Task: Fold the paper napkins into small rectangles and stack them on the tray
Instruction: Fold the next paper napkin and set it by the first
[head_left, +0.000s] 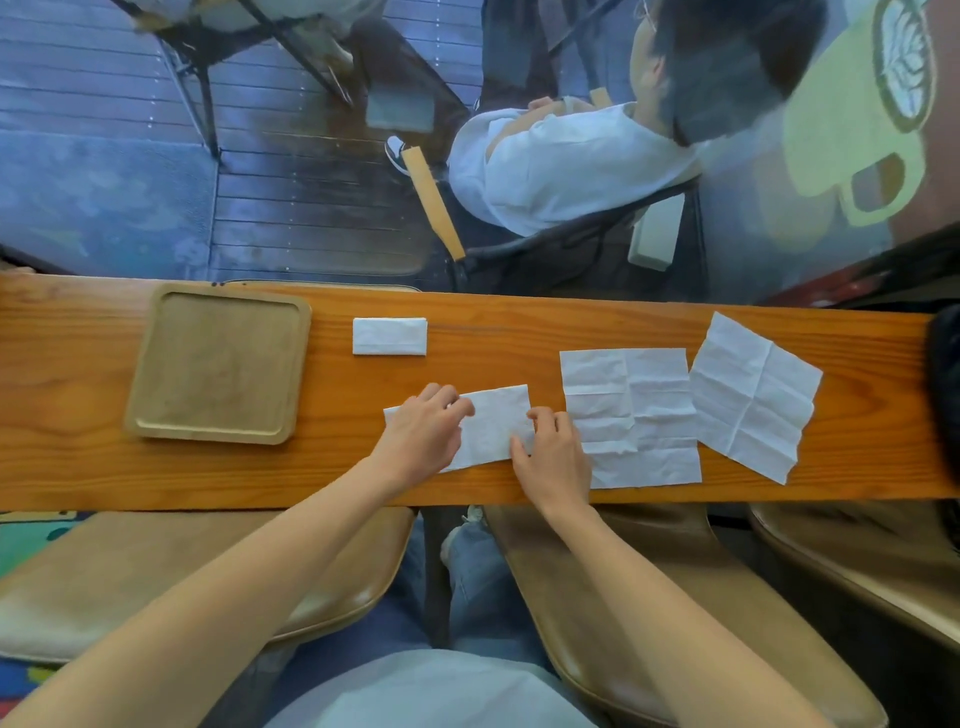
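Note:
A half-folded white napkin (491, 423) lies on the wooden counter in front of me. My left hand (423, 436) presses flat on its left part, fingers spread over the paper. My right hand (550, 449) pinches its right edge near the lower corner. A finished small folded rectangle (389, 336) lies farther back on the counter. The square wooden tray (156, 364) stands at the left with nothing on it. Two unfolded, creased napkins lie to the right, one (631, 415) beside my right hand, the other (753, 397) tilted farther right.
The narrow wooden counter (337, 478) runs left to right, its near edge just below my hands. Brown stool seats (649, 597) stand under it. A person in a white shirt (561, 161) sits beyond a window past the far edge. A dark object (945, 389) sits at the far right.

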